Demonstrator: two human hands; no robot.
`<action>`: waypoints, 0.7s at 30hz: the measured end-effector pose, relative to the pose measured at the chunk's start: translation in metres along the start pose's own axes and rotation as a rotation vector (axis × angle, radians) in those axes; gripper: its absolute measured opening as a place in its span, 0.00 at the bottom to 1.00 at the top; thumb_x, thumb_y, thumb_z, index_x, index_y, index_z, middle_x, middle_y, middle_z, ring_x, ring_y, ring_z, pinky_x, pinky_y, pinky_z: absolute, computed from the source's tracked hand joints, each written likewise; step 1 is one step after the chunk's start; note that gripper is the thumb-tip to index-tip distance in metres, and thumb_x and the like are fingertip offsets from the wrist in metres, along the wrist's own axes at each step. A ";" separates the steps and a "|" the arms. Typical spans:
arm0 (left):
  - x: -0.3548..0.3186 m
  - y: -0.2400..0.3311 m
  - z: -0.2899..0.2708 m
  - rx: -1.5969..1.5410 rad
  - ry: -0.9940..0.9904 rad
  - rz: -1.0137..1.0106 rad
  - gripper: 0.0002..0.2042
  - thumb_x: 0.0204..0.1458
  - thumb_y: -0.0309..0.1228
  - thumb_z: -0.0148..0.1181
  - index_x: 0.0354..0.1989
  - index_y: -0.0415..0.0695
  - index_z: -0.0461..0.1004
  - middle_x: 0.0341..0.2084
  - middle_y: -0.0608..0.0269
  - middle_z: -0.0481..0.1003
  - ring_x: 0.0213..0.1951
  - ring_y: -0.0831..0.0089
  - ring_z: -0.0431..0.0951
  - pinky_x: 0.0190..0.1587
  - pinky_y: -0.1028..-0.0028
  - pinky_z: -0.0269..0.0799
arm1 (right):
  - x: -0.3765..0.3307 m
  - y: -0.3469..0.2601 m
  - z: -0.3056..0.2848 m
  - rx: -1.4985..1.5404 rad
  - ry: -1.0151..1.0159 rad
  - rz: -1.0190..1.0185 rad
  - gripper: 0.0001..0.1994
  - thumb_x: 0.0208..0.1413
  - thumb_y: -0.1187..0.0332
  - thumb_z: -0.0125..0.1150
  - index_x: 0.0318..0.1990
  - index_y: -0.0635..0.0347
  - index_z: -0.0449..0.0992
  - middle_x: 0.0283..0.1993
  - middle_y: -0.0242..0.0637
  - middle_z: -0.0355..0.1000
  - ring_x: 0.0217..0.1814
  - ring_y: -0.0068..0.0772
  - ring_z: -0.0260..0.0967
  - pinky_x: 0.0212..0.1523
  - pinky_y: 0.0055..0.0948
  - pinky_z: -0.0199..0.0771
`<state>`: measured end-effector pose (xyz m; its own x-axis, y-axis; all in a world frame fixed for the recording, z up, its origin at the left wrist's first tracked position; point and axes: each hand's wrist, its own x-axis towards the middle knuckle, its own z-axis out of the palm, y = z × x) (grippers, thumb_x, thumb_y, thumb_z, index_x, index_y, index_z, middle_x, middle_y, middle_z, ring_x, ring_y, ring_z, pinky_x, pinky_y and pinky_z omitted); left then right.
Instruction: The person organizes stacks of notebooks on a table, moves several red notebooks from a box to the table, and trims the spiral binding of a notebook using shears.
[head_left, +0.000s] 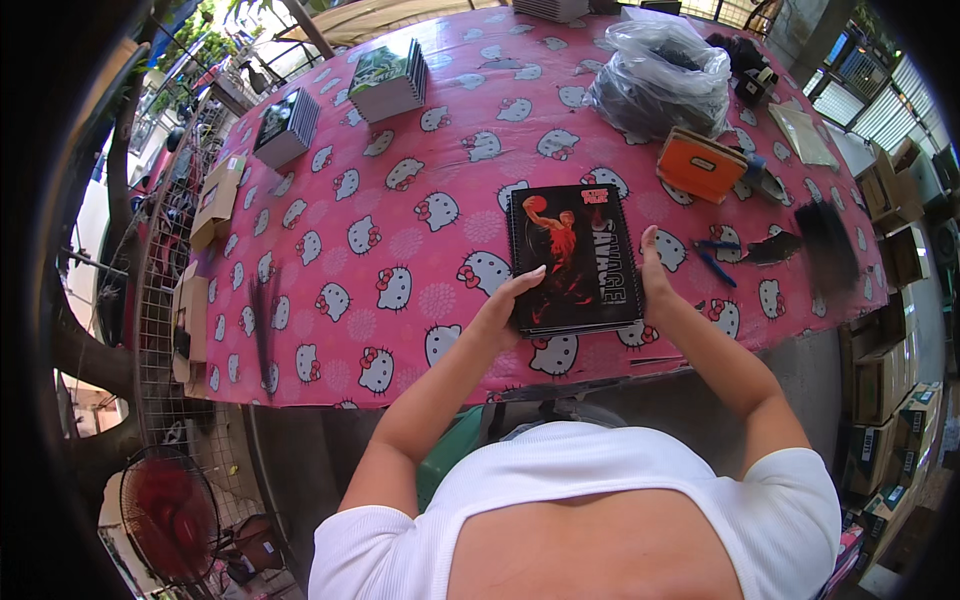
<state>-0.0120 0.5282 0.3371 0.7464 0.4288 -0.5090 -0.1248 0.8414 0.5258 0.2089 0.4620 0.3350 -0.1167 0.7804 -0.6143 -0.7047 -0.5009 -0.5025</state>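
Observation:
A small stack of black spiral notebooks [570, 250] is held over the table in front of me. The top cover shows a red and orange basketball player raising a ball, and the coil runs down its left side. My left hand [507, 308] is closed on the lower left corner, thumb on the cover, other fingers hidden beneath. Against the right edge is my right hand [656, 275], one digit pointing up along the side and the rest hidden. Just right of it lies a blue-handled tool, seemingly pliers [716, 262].
A pink cartoon-cat cloth covers the table [420, 330]. Notebook stacks stand at far left [287, 128] and far centre [388, 82]. A clear plastic bag of dark items [662, 85] and an orange pouch-like item [702, 165] sit at right. Cardboard boxes [880, 360] line the right side.

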 end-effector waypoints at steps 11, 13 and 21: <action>-0.001 0.002 -0.009 -0.041 -0.087 0.004 0.25 0.50 0.42 0.54 0.56 0.47 0.60 0.48 0.58 0.69 0.48 0.65 0.71 0.46 0.61 0.69 | 0.002 0.003 -0.004 -0.023 -0.198 -0.093 0.38 0.44 0.32 0.48 0.45 0.61 0.70 0.39 0.40 0.73 0.41 0.32 0.73 0.42 0.34 0.75; 0.005 0.001 -0.010 -0.033 -0.074 -0.003 0.25 0.51 0.42 0.54 0.56 0.47 0.59 0.48 0.58 0.69 0.48 0.65 0.71 0.46 0.61 0.69 | 0.003 0.003 -0.002 -0.080 -0.133 -0.108 0.30 0.48 0.40 0.52 0.44 0.61 0.70 0.38 0.39 0.74 0.37 0.30 0.74 0.39 0.32 0.76; -0.011 0.014 -0.004 -0.131 -0.158 0.030 0.26 0.48 0.44 0.57 0.54 0.49 0.57 0.48 0.57 0.65 0.49 0.66 0.68 0.47 0.63 0.68 | -0.001 0.035 -0.010 -0.149 -0.041 -0.368 0.29 0.44 0.63 0.63 0.53 0.62 0.57 0.44 0.41 0.68 0.39 0.29 0.72 0.35 0.32 0.77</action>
<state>-0.0250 0.5366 0.3475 0.8330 0.4059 -0.3759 -0.2245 0.8690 0.4410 0.1913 0.4396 0.3116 0.0953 0.9306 -0.3534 -0.5959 -0.2310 -0.7691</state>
